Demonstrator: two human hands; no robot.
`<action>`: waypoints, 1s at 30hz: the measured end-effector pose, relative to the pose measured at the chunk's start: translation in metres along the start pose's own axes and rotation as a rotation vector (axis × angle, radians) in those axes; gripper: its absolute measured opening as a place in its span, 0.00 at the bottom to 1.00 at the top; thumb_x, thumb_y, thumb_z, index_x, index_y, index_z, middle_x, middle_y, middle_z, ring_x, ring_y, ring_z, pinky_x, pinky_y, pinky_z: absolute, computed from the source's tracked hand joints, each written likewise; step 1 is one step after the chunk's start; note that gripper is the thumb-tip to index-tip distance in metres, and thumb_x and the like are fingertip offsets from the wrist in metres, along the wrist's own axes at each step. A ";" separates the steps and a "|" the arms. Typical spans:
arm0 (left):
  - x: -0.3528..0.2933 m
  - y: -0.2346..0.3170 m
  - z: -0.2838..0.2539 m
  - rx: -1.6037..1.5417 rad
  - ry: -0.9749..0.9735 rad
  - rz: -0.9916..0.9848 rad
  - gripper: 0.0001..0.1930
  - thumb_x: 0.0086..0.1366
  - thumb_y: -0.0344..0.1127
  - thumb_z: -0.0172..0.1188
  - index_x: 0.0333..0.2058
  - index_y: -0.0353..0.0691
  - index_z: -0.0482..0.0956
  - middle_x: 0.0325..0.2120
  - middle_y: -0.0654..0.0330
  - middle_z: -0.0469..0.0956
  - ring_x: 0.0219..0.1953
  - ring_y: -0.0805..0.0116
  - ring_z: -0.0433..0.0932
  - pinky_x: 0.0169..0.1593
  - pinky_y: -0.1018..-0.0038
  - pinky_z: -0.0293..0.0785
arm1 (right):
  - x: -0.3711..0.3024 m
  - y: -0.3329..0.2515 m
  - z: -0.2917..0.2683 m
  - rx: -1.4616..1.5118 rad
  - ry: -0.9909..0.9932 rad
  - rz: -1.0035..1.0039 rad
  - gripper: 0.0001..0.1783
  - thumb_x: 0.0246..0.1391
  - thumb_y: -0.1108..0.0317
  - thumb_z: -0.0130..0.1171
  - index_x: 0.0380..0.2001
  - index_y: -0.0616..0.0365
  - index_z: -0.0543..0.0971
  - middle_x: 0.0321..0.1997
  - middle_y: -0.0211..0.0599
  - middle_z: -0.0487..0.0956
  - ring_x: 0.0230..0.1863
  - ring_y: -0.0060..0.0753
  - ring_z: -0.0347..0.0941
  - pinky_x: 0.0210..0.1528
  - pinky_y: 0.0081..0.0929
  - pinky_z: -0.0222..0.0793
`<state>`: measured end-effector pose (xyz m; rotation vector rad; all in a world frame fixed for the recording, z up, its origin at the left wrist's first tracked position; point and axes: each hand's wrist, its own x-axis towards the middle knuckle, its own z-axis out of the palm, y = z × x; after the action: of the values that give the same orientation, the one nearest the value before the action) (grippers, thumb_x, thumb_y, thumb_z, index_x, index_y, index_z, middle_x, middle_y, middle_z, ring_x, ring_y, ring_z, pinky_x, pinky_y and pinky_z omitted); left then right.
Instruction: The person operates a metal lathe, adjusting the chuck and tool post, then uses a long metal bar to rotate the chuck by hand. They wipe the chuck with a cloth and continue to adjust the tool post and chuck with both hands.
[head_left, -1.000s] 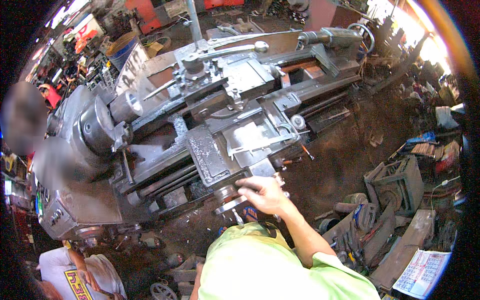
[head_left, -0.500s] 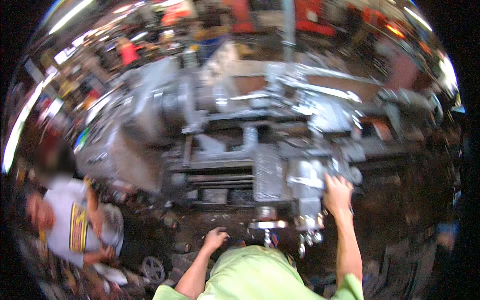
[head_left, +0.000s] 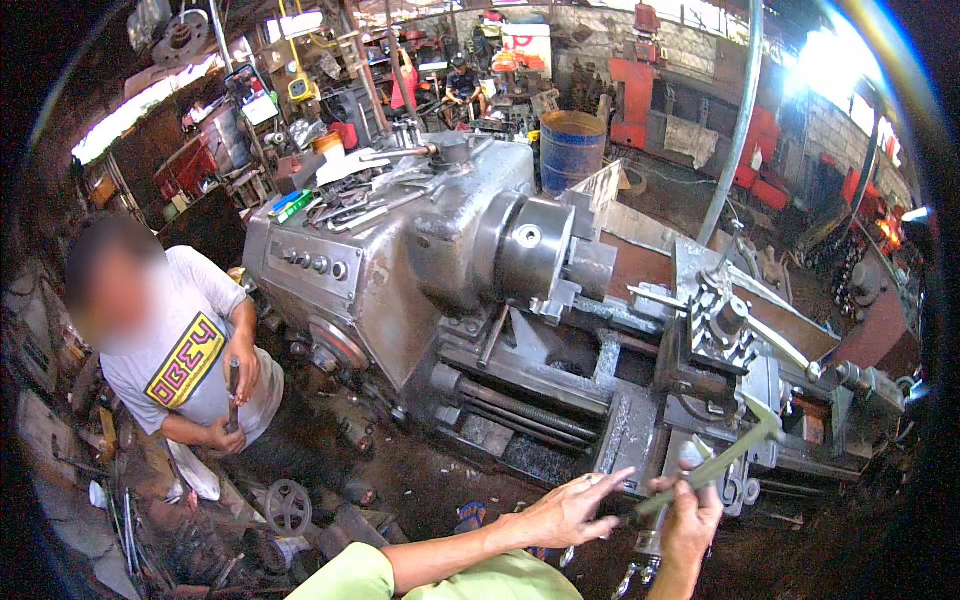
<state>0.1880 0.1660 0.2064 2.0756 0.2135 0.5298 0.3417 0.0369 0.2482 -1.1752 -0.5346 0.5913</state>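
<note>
My right hand [head_left: 688, 515] is closed around the beam of a caliper [head_left: 735, 455], a long, flat greenish tool with its jaws at the far end. It holds the caliper slanted up and away, over the front of a lathe carriage [head_left: 640, 425]. Close to the caliper's near end, my left hand [head_left: 570, 512] has its fingers stretched out and apart. Whether its fingertips touch the tool I cannot tell. Beyond the hands stands the lathe's big round chuck [head_left: 540, 245], with a tool post [head_left: 728, 320] to its right.
A co-worker [head_left: 205, 350] stands at the left, holding a dark rod-like tool. Several hand tools lie on the headstock [head_left: 400, 300]. Crank handles [head_left: 640, 575] jut toward me below my right hand. A blue drum [head_left: 572, 150] stands behind the lathe, near a slanting pole [head_left: 735, 130].
The view has turned, and the blur is gone. My right hand has left the carriage area and now holds the caliper. My left hand has come up from beside my body toward it.
</note>
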 end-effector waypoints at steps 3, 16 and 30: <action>0.002 0.006 -0.025 -0.030 0.162 -0.035 0.36 0.61 0.34 0.62 0.66 0.41 0.57 0.47 0.43 0.75 0.47 0.46 0.77 0.52 0.60 0.74 | -0.004 0.022 0.068 -0.028 0.005 -0.048 0.16 0.58 0.77 0.56 0.50 0.68 0.75 0.44 0.41 0.80 0.45 0.32 0.77 0.53 0.32 0.72; -0.086 -0.027 -0.295 0.588 0.976 -0.186 0.14 0.57 0.32 0.66 0.42 0.37 0.82 0.36 0.52 0.82 0.37 0.58 0.81 0.44 0.66 0.76 | -0.008 0.072 0.106 -0.747 -0.297 -0.037 0.21 0.47 0.71 0.67 0.47 0.62 0.79 0.41 0.44 0.79 0.38 0.36 0.78 0.41 0.29 0.73; 0.002 -0.123 -0.586 1.264 0.758 -0.411 0.20 0.62 0.32 0.59 0.54 0.43 0.76 0.45 0.45 0.79 0.47 0.46 0.78 0.51 0.58 0.72 | -0.058 0.082 0.055 -0.958 0.027 -0.079 0.20 0.52 0.64 0.64 0.47 0.61 0.78 0.41 0.48 0.78 0.43 0.49 0.76 0.46 0.38 0.72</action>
<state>-0.0676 0.6825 0.3702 2.7278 1.7457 1.0628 0.2508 0.0572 0.1821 -2.0437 -0.8789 0.2278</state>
